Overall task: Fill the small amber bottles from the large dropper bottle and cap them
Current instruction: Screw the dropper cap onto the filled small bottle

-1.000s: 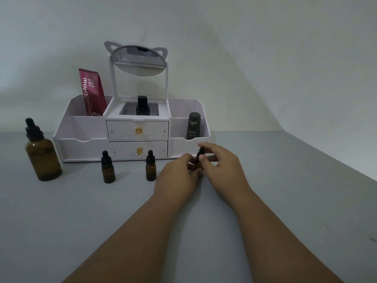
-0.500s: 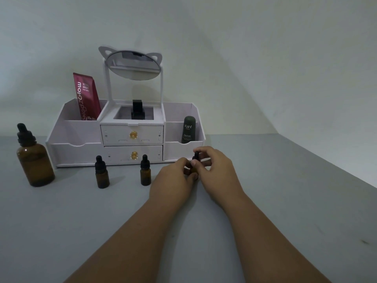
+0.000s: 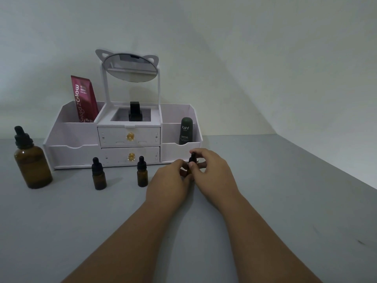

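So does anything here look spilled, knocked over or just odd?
Nothing stands out. The large dropper bottle and two small amber bottles stand upright and capped, with no spill on the table. The left hand and right hand hold a third bottle.

— Where's the large dropper bottle?
— Far left, upright, amber with black dropper cap.
— And the small ones?
— Two capped small amber bottles stand upright mid-desk; a third small bottle is mostly hidden, only its black dropper top showing
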